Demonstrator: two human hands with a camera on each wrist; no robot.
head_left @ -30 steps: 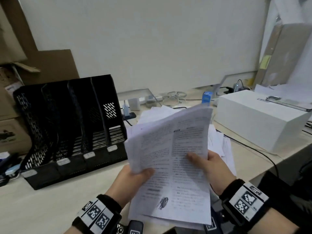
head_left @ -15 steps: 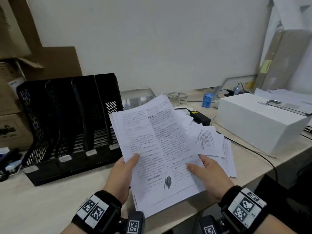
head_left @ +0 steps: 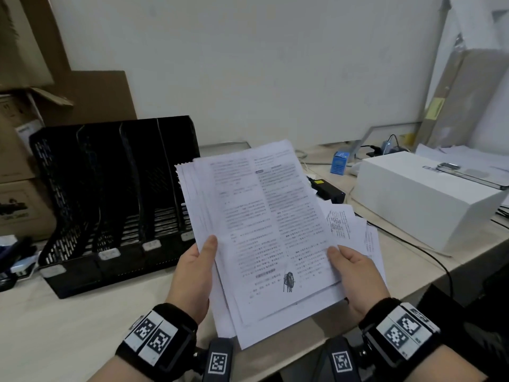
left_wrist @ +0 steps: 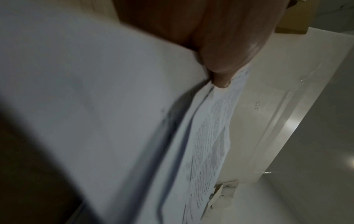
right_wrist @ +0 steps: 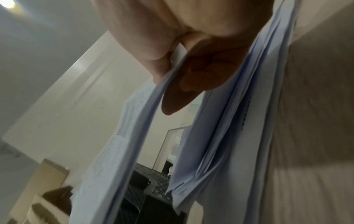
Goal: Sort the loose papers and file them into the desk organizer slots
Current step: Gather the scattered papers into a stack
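Note:
I hold a stack of printed white papers [head_left: 264, 230] above the desk with both hands. My left hand [head_left: 197, 267] grips its left edge, thumb on top of the sheets. My right hand [head_left: 349, 268] pinches the right edge; in the right wrist view the thumb [right_wrist: 159, 60] sits over the top sheets [right_wrist: 134, 136] and a finger lies between them and the lower ones. The left wrist view shows the stack [left_wrist: 114, 121] edge-on. The black mesh desk organizer [head_left: 110, 194] with several upright slots stands at the left. More loose papers [head_left: 347, 224] lie on the desk [head_left: 82, 326] behind the stack.
A white box [head_left: 421, 199] stands on the right of the desk, with a black cable [head_left: 429, 255] running past its front. A black adapter [head_left: 329, 190] and a small blue box [head_left: 339, 162] sit behind the papers. Cardboard boxes [head_left: 19, 161] are stacked at the far left.
The stack has tilted down from upright to nearly flat and shifted slightly left toward the organizer. Both hands keep their hold on its edges.

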